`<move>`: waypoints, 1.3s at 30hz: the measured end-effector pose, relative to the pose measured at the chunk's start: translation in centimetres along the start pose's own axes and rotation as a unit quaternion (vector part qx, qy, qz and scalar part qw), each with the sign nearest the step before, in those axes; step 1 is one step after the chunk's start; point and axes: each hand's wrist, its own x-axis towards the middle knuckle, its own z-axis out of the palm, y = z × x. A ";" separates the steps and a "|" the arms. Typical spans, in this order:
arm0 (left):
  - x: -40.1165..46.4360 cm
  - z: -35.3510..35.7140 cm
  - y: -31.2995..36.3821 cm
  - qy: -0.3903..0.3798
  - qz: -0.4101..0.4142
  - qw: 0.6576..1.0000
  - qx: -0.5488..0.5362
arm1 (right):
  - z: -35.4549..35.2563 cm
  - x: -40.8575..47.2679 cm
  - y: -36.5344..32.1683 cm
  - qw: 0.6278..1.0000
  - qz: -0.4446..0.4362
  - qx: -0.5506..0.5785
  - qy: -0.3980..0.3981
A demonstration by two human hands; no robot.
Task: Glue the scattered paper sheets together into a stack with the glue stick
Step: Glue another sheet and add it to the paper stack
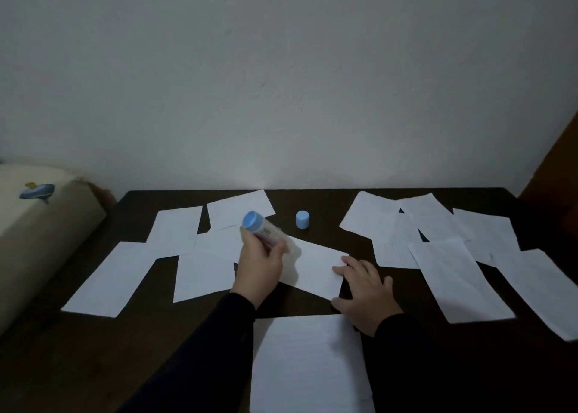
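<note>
Progress: early, most sheets loose around cap [302, 219] | left hand [261, 265] grips glue stick [262, 229], tip on sheet [316, 269] nearer than cap | right hand [366, 290] flat, pinning it | stack [308, 362] nearest

My left hand [261, 264]: fingers curled in a grip, dark-sleeved forearm reaching forward. My right hand [366, 290]: flat, palm down, fingers spread and straight, sleeve dark.

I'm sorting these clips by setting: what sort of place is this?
Probably a room at home: a dark wooden table pushed against a plain white wall, with a cream cushion beside it.
</note>
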 end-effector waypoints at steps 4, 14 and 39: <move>0.7 2.7 1.4 -0.035 0.039 0.995 0.081 | -0.1 0.2 -0.2 1.000 -0.015 -0.002 0.009; 1.8 7.8 1.8 -0.094 0.110 0.966 0.216 | -0.1 0.1 0.1 1.000 -0.020 -0.004 0.003; -0.1 -2.4 -0.2 0.097 0.073 0.985 0.122 | -1.4 -0.9 -2.5 0.997 0.027 -0.060 -0.044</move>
